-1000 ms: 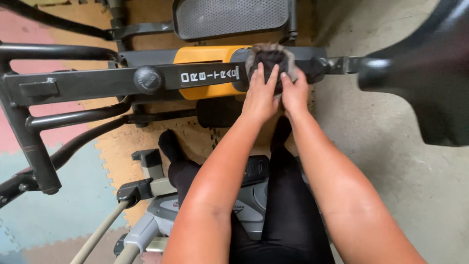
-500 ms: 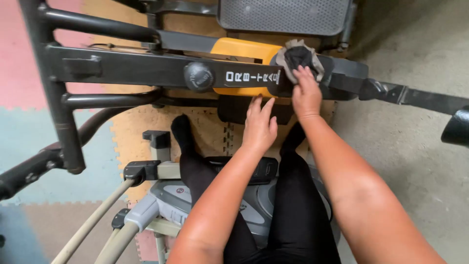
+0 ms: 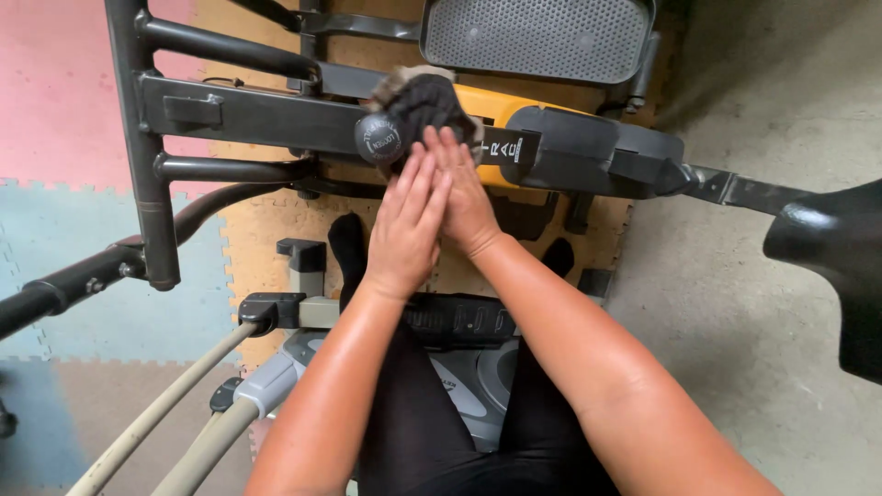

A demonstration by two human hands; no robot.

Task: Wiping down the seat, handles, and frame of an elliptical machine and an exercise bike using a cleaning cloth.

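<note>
A dark fuzzy cloth [image 3: 424, 99] lies on the black and yellow beam [image 3: 560, 147] of an exercise machine, just right of a round black knob [image 3: 378, 140]. My right hand [image 3: 467, 197] presses on the cloth's lower part with its fingers together. Beside it and partly over it, my left hand [image 3: 406, 230] lies flat, its fingertips reaching the cloth's lower edge below the knob. Both forearms stretch forward from my lap over my dark-clothed legs.
A grey mesh plate [image 3: 537, 37] sits behind the beam. A black saddle [image 3: 831, 248] juts in at the right over the concrete floor. Black frame tubes [image 3: 152, 184] stand at the left over coloured foam mats. Beige handle bars [image 3: 184, 413] and a grey housing lie below.
The cloth and my right hand have slid left along the beam, from the yellow part to the knob. My left hand, off the cloth half a second ago, has come up beside the right.
</note>
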